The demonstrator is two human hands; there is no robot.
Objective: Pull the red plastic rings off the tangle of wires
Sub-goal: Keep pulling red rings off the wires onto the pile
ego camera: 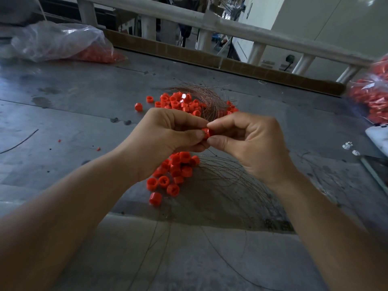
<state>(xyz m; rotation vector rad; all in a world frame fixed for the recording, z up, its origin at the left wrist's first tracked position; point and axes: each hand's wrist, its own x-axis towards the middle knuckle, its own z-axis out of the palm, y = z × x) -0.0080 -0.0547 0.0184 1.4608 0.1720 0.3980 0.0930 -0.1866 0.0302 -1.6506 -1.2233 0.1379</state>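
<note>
A red plastic ring (207, 132) is held above the grey metal table (84, 97), pinched from both sides. My left hand (168, 135) grips it with thumb and curled fingers; my right hand (249, 141) pinches it with thumb and forefinger. Thin copper wires (210, 99) fan out in a tangle behind the hands, and a darker wire tangle (231, 185) spreads below them. Several loose red rings (178, 101) lie by the far wires, and another heap of rings (172, 175) lies under my left hand.
A clear plastic bag of red rings (63, 43) sits at the far left, another bag (371, 95) at the right edge. A white object (378, 139) and small white bits (348, 145) lie at the right. A white railing (210, 22) borders the table's far side.
</note>
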